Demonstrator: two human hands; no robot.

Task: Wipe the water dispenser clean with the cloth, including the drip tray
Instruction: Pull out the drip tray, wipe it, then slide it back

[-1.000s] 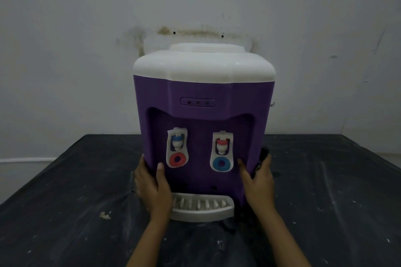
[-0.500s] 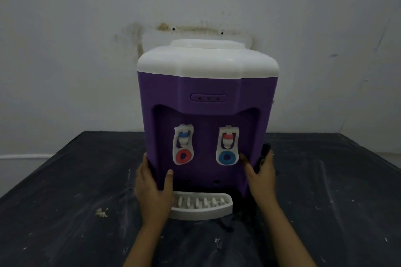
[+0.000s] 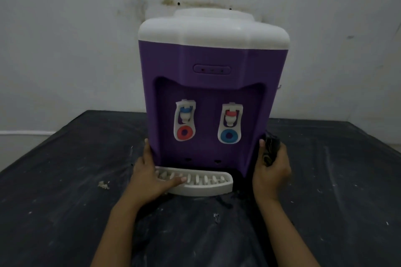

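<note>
A purple water dispenser (image 3: 208, 84) with a white top and two white taps stands on a black table, tilted a little to the right. Its white slatted drip tray (image 3: 208, 184) juts out at the bottom front. My left hand (image 3: 149, 175) grips the dispenser's lower left corner, thumb lying across the left end of the tray. My right hand (image 3: 271, 171) is at the lower right corner and holds a dark cloth (image 3: 270, 147) bunched against the dispenser's side. Most of the cloth is hidden behind the hand.
The black table (image 3: 65, 191) is streaked with white scuffs, and a small pale crumb (image 3: 103, 185) lies left of my left hand. A stained white wall (image 3: 86, 28) rises close behind the dispenser. The table's back edge runs just behind it.
The dispenser has shifted and leaned slightly rightward. My left thumb moved from the purple front down onto the drip tray. My right hand slid off the front edge to the side, showing the cloth.
</note>
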